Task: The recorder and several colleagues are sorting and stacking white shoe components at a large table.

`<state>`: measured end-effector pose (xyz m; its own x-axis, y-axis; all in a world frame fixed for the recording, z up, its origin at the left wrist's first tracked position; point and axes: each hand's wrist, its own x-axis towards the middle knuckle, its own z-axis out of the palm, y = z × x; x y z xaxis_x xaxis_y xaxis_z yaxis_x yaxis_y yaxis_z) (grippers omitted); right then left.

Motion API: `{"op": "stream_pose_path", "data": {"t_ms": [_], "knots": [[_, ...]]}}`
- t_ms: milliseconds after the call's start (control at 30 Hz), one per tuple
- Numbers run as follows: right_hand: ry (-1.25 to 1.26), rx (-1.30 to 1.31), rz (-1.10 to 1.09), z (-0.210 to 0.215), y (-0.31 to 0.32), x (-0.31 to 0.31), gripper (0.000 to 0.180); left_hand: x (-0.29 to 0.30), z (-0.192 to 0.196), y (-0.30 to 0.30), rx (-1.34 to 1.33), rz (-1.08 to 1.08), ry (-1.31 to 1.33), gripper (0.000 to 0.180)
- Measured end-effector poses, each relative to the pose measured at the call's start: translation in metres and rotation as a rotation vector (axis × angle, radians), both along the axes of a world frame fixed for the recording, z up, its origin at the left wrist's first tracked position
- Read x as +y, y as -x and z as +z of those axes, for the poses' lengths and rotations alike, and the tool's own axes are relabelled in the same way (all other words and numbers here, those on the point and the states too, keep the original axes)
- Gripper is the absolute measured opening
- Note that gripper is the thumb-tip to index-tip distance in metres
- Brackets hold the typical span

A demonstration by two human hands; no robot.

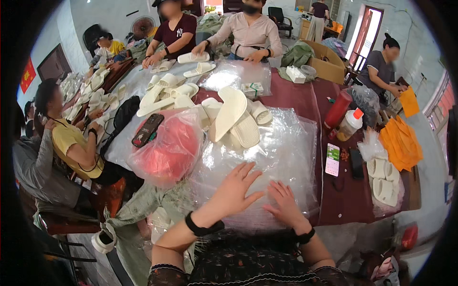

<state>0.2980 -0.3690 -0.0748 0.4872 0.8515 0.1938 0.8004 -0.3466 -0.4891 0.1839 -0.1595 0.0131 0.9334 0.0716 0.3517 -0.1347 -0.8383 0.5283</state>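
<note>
Head view shows the left hand [236, 190] and the right hand [286, 205] side by side over the near part of the clear, shiny, flat plastic sheets or bags [286, 159]. Both hands are open with fingers apart, and they have hold of nothing; whether fingertips touch the plastic, I cannot tell. At the far left part of this plastic lie two cream, ribbed, flat-soled slippers [231, 112], overlapping. In my judgement, the plastic layers may cling, so one should be pinched and lifted gently, without dragging the slippers. Care is also advisable beside the red, rounded bundle in transparent plastic [169, 157]: the black, oblong handheld device [148, 129] on it could slide if pulled.
</note>
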Motion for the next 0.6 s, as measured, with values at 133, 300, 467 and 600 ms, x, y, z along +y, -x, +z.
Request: {"op": "stream_pose_path", "data": {"t_ms": [133,300,467,600], "knots": [[-0.118,0.125,0.129,0.068,-0.020,-0.008,0.059,0.000,-0.080,0.011,0.327,0.136,-0.415,0.079],[-0.193,0.093,0.100,0.131,-0.057,0.051,0.057,0.005,-0.105,0.018,0.260,0.122,-0.321,0.091],[-0.212,0.517,-0.126,0.066,-0.128,0.195,0.073,0.005,-0.106,0.023,0.307,0.151,-0.316,0.094],[-0.256,0.485,-0.178,0.015,-0.172,0.256,0.069,-0.002,-0.106,0.010,0.318,0.123,-0.313,0.094]]}}
